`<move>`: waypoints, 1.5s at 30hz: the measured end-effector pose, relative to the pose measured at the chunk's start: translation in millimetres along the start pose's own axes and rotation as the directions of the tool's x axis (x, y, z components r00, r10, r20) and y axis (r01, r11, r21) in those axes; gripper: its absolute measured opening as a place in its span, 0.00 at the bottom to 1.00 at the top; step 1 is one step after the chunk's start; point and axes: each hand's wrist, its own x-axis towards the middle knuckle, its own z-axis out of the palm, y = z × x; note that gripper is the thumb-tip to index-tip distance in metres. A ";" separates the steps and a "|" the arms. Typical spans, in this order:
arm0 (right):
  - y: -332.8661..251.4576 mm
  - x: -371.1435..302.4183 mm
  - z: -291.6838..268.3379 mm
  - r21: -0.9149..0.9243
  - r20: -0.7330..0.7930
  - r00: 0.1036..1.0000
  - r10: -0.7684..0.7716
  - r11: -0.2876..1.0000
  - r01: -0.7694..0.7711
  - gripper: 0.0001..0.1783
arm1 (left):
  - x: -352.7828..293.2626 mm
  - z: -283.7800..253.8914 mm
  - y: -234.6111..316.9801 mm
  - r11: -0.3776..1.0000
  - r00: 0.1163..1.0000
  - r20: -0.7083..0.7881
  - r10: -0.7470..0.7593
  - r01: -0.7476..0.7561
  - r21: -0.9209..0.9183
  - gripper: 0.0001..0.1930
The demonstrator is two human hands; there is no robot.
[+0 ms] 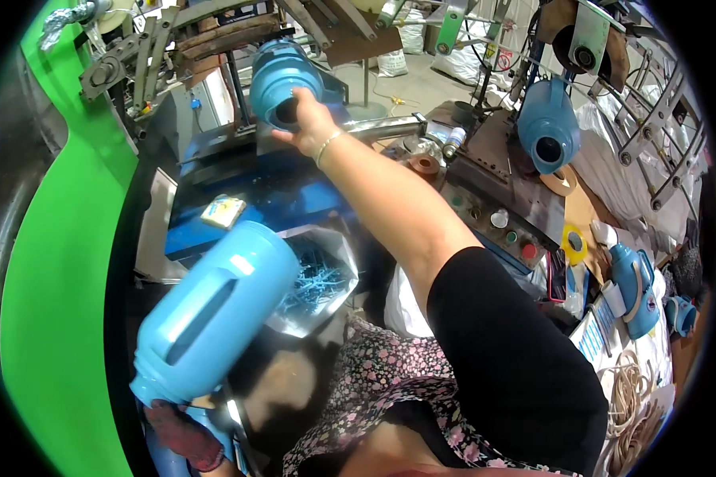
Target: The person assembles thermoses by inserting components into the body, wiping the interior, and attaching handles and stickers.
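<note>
A light-blue plastic thermos casing (215,302) with a moulded handle slants across the lower left. Its narrow neck is in the grip of my left hand (181,436), which wears a dark reddish glove; some fingers are hidden behind the neck. Stretched far forward, my bare right hand (314,126) grips a second blue thermos casing (282,67) by its open end, thumb and fingers spread around the rim. That casing sits among the metal arms of a machine. Below the first casing, more blue plastic (171,457) shows in part.
A bag of blue plastic trimmings (318,282) stands below a blue machine bed (294,199) bearing a small yellow-and-white packet (223,211). At right are a control box with buttons (505,230), another hanging casing (549,127) and a finished-looking blue thermos (635,290). A green panel (56,262) borders the left.
</note>
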 end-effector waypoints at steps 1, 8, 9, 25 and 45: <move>3.6 0.3 4.3 0.004 0.012 1.000 0.003 1.000 -0.003 0.33 | -3.3 -6.6 5.5 0.993 0.997 0.021 -0.081 0.082 -0.086 0.17; -22.5 -13.6 -28.3 -0.047 0.247 0.952 0.180 0.984 -0.174 0.29 | 73.2 -20.2 71.5 0.484 0.901 0.171 -0.398 0.365 -0.795 0.17; -20.8 -41.0 -21.5 -0.371 0.195 0.980 -0.047 0.921 0.118 0.33 | 91.6 -24.2 80.1 0.310 0.909 0.204 -0.365 0.325 -0.893 0.15; -129.6 -481.4 -324.4 -0.308 -0.345 0.539 -0.768 0.635 0.709 0.53 | 280.8 -91.0 341.0 -0.387 0.925 -0.199 0.323 -0.063 -0.920 0.13; -67.2 -649.7 -426.3 -0.188 -0.666 0.661 -0.345 0.936 0.299 0.43 | 232.8 -99.2 384.0 -0.007 0.755 -0.233 0.613 -0.290 -0.957 0.14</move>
